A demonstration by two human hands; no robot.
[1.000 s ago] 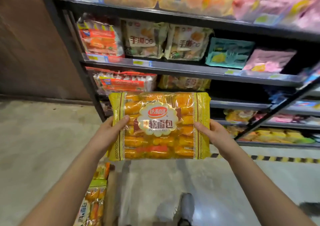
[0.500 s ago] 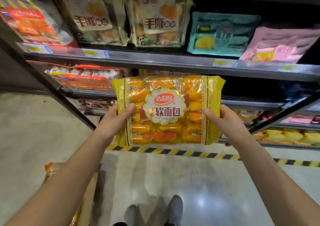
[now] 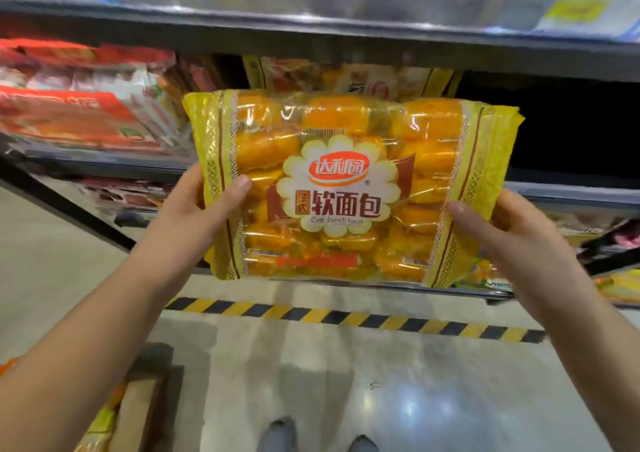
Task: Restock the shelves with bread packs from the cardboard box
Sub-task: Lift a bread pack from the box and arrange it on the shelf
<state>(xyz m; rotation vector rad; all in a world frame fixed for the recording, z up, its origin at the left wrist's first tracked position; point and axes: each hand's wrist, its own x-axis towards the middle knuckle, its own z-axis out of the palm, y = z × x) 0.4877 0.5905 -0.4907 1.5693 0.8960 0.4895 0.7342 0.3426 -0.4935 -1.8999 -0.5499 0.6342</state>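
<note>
Gripped at both ends by the left hand (image 3: 194, 216) and right hand (image 3: 512, 237), the bread pack (image 3: 346, 188) is closer to the shelf (image 3: 571, 193) than 1 second ago, a matching pack (image 3: 363, 77) at its 12 o'clock, seemingly ready for placing.

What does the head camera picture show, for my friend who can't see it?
The left hand and right hand hold a yellow bread pack by its sides, up in front of a store shelf. A matching pack sits behind it, red packs to the left.
</note>
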